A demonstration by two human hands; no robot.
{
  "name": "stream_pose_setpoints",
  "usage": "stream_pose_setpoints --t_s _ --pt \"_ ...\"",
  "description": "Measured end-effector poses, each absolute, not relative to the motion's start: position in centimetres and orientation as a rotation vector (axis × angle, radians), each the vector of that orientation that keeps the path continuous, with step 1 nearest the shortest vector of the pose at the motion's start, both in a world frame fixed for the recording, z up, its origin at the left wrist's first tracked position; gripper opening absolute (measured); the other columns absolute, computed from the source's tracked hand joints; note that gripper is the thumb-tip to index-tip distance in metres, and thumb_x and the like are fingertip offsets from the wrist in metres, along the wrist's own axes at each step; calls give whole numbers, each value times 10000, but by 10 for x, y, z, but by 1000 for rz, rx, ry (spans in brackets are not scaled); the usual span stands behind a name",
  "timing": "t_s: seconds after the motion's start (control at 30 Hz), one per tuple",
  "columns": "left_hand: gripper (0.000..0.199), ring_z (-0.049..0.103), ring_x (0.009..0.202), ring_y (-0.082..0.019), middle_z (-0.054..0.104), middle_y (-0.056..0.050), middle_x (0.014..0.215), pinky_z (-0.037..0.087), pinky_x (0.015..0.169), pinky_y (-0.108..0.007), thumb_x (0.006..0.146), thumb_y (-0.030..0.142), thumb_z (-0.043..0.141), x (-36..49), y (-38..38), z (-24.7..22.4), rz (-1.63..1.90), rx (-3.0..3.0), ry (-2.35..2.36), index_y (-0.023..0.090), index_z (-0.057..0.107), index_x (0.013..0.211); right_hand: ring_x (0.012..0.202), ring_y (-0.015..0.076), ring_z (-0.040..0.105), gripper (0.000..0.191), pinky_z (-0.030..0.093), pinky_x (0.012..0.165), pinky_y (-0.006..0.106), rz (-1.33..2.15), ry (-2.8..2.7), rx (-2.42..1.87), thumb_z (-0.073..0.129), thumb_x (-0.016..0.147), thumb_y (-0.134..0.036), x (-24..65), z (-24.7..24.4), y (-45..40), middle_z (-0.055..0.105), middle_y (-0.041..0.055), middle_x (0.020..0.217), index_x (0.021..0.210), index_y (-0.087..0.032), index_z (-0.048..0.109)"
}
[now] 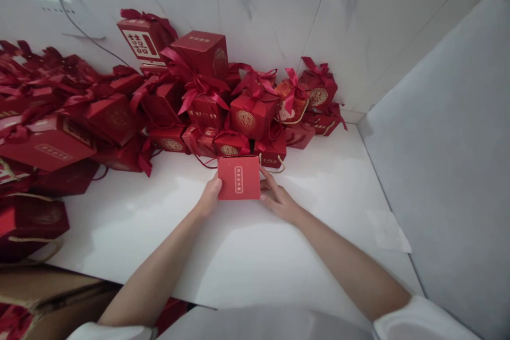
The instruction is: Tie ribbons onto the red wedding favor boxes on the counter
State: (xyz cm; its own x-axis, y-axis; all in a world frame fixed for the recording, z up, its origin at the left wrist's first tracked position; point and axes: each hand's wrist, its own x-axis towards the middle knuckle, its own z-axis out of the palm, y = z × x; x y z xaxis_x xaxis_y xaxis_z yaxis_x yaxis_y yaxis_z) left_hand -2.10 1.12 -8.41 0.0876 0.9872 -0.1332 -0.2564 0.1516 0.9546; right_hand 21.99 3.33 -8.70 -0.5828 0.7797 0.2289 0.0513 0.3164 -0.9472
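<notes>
A red gift box [247, 187] with a gold-framed label of characters is held upright at the middle of the white table. My left hand [209, 196] grips its left side, the thumb on the front and the fingers hidden behind. On the right side, my right hand [279, 199] holds the box between its thumb at the lower corner and its index finger at the upper corner. Right behind it stands a row of red gift boxes, among them one with a gold round emblem [247, 118] and one with beige rope handles [271, 155].
Many red boxes with ribbon bows, such as a large one [48, 143], are heaped along the marbled wall [271, 5]. An open cardboard carton [59, 297] is at the lower left. A grey panel [450, 133] bounds the white table [255, 255] on the right.
</notes>
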Motion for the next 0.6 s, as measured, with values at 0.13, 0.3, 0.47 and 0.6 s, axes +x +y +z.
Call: stream_pose_setpoints --t_s 0.13,0.3,0.47,0.6 --pt "750 627 1131 -359 707 -134 1150 529 930 -443 842 723 450 -22 14 -77 1159 1125 1169 147 594 1301 985 213 621 773 501 916 417 1227 -1854 -747 564 934 -418 219 -89 32 630 93 1126 1554 -252 133" --pt "623 631 1093 -281 624 -117 1289 523 888 -376 910 582 478 -25 15 -60 1250 1441 1411 202 469 1403 942 225 625 825 562 749 363 841 -1734 -807 667 854 -279 212 -92 22 633 98 1127 1531 -278 196" --pt "733 547 1239 -303 512 -143 1424 500 976 -390 884 628 479 -29 18 -63 1248 1389 1191 186 375 1459 1033 234 613 660 587 738 362 655 -1847 -755 568 880 -163 209 -95 20 585 106 1228 1480 -307 336" --pt "777 540 1259 -299 520 -114 1424 488 1019 -387 853 508 615 -25 16 -66 1246 1258 1104 237 290 1505 1200 280 545 701 579 850 411 755 -1861 -794 654 839 -226 211 -88 23 492 130 1379 1468 -290 351"
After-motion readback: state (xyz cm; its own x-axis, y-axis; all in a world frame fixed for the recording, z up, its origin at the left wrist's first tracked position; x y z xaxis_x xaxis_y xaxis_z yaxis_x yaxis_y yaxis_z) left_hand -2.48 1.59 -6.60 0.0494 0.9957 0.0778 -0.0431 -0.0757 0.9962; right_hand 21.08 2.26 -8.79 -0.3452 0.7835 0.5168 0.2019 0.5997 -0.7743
